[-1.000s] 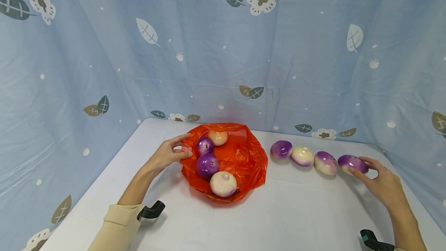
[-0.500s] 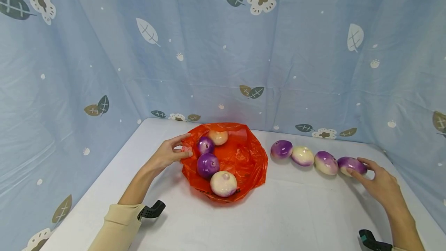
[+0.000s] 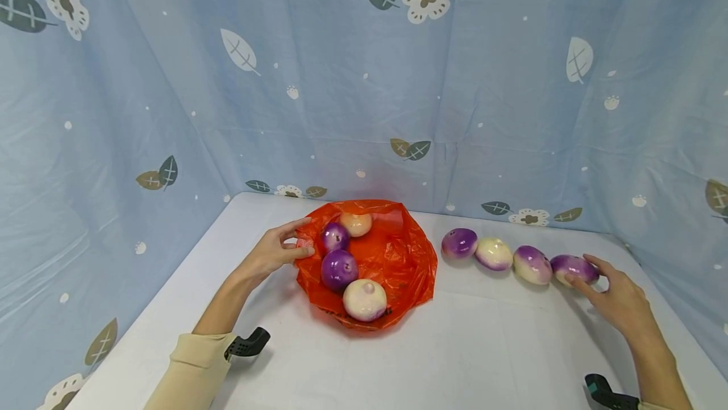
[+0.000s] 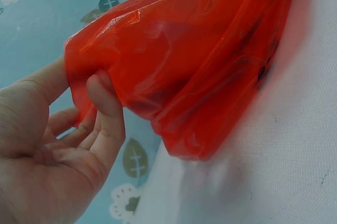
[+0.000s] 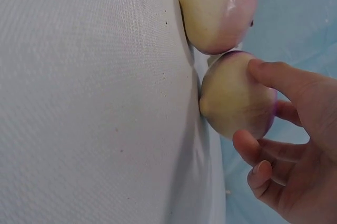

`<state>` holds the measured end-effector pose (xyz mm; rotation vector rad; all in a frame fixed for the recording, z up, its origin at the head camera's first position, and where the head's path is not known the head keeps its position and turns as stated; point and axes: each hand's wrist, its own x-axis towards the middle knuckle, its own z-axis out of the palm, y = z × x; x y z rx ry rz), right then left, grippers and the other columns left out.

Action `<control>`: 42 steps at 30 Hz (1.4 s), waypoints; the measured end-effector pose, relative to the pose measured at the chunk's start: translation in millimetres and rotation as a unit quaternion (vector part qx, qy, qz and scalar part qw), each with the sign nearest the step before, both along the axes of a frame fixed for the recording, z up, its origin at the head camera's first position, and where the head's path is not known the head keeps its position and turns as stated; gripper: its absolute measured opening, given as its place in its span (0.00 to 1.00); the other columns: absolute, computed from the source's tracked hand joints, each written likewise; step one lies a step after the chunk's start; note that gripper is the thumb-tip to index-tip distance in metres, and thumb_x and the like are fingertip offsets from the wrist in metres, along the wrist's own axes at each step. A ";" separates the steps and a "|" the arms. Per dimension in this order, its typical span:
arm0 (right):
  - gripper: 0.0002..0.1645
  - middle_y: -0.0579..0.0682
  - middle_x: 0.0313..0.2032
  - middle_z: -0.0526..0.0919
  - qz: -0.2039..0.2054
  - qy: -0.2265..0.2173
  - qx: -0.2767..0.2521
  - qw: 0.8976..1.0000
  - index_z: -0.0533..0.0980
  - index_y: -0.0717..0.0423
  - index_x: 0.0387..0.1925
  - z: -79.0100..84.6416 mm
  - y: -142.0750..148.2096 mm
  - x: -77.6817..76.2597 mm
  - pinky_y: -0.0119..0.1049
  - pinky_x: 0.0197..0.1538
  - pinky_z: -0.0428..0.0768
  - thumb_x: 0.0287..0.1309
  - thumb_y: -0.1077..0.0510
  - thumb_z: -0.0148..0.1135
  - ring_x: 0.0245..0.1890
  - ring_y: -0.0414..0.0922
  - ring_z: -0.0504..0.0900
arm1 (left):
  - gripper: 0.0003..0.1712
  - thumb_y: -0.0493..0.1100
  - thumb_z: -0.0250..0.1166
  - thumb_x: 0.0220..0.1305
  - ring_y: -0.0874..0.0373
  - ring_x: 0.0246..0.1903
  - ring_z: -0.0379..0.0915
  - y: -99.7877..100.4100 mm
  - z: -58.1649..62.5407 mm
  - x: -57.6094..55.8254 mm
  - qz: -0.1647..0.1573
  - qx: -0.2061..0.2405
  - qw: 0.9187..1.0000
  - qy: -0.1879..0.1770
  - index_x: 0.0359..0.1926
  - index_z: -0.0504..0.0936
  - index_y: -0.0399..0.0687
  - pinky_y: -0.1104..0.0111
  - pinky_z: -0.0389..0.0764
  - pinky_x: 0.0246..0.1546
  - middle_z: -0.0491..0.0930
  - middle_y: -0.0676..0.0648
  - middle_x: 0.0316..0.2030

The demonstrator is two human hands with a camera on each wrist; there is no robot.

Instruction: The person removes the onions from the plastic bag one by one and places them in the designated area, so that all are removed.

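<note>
On the left of the head view, my left hand pinches the rim of a red plastic bag, its thumb inside. Several glossy purple-and-white turnips lie in the bag, among them a pale one at the front and a purple one behind it. From outside, the left wrist view shows the bag's side hanging from the fingers. At the right, my right hand holds the end turnip of a row between thumb and fingers. In the right wrist view this turnip sits low at the table surface.
Left of the held turnip, the row runs on with a half-purple turnip, a pale turnip and a purple turnip. They stand on a white-covered table. A blue patterned curtain rises behind the table and at its sides.
My right hand has shifted slightly left with the end turnip, bringing it up against its neighbour in the row. The left hand and the bag have stayed in place.
</note>
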<state>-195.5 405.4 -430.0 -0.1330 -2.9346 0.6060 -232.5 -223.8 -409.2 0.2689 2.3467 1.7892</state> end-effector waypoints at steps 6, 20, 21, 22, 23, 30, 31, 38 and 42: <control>0.46 0.82 0.56 0.66 -0.005 -0.003 0.004 1.000 0.59 0.68 0.68 0.3 0.0 -0.3 0.61 0.33 0.76 0.65 0.38 0.57 0.39 0.70 0.75 | 0.41 0.39 0.70 0.59 0.58 0.38 0.84 -0.3 -0.9 -0.8 -0.002 0.003 1.000 0.000 0.72 0.65 0.50 0.69 0.85 0.38 0.71 0.38 0.50; 0.45 0.80 0.56 0.66 -0.002 0.009 0.000 1.000 0.59 0.69 0.68 5.3 2.2 -0.9 0.54 0.29 0.79 0.64 0.40 0.58 0.36 0.67 0.79 | 0.41 0.41 0.71 0.59 0.58 0.41 0.83 -0.1 0.2 -1.2 0.000 0.002 1.000 -0.010 0.72 0.65 0.52 0.69 0.85 0.41 0.69 0.35 0.58; 0.45 0.80 0.57 0.66 -0.002 0.008 -0.001 1.000 0.59 0.68 0.68 5.8 1.9 -0.7 0.55 0.30 0.79 0.64 0.40 0.58 0.36 0.68 0.79 | 0.41 0.41 0.71 0.59 0.58 0.41 0.83 -0.1 0.3 -1.2 -0.001 0.002 1.000 -0.009 0.72 0.65 0.51 0.69 0.85 0.41 0.69 0.35 0.59; 0.45 0.80 0.57 0.66 -0.001 0.008 -0.003 1.000 0.59 0.68 0.68 6.3 1.4 -0.4 0.55 0.30 0.80 0.64 0.40 0.58 0.37 0.69 0.78 | 0.41 0.41 0.71 0.59 0.57 0.41 0.83 -0.1 0.4 -1.3 -0.001 0.002 1.000 -0.008 0.72 0.64 0.51 0.69 0.85 0.42 0.69 0.35 0.59; 0.45 0.80 0.57 0.65 0.000 0.009 -0.002 1.000 0.59 0.68 0.68 6.7 0.8 -0.2 0.57 0.31 0.80 0.64 0.40 0.58 0.37 0.69 0.78 | 0.41 0.41 0.71 0.59 0.57 0.41 0.83 0.0 0.6 -1.1 -0.001 0.002 1.000 -0.008 0.72 0.64 0.51 0.69 0.85 0.42 0.69 0.36 0.60; 0.44 0.80 0.57 0.67 0.013 0.030 0.004 0.999 0.61 0.68 0.67 9.6 -3.2 1.2 0.59 0.33 0.77 0.64 0.41 0.60 0.34 0.66 0.79 | 0.41 0.41 0.70 0.60 0.56 0.42 0.83 -0.3 -0.3 0.1 -0.002 0.000 1.000 -0.005 0.72 0.64 0.51 0.68 0.85 0.42 0.66 0.36 0.65; 0.43 0.79 0.57 0.67 0.016 0.035 0.005 0.999 0.61 0.68 0.67 10.2 -3.8 1.3 0.59 0.32 0.77 0.64 0.42 0.60 0.34 0.65 0.80 | 0.41 0.41 0.70 0.60 0.56 0.43 0.83 -0.3 -0.4 0.2 -0.003 0.000 1.000 -0.005 0.72 0.64 0.51 0.68 0.85 0.42 0.67 0.36 0.65; 0.43 0.78 0.56 0.69 0.037 0.058 0.006 0.998 0.63 0.67 0.67 17.4 -8.5 2.2 0.52 0.29 0.75 0.63 0.42 0.62 0.31 0.61 0.81 | 0.41 0.42 0.71 0.59 0.56 0.43 0.83 0.5 -0.5 -0.9 -0.002 0.001 1.000 -0.012 0.72 0.64 0.52 0.67 0.86 0.42 0.71 0.35 0.61; 0.43 0.76 0.56 0.70 0.045 0.062 0.006 0.997 0.63 0.65 0.67 23.3 -13.9 2.3 0.48 0.28 0.75 0.63 0.42 0.62 0.31 0.60 0.82 | 0.41 0.42 0.71 0.59 0.55 0.42 0.83 0.3 -0.8 -1.6 -0.004 0.002 1.000 -0.009 0.72 0.64 0.52 0.65 0.86 0.40 0.72 0.34 0.60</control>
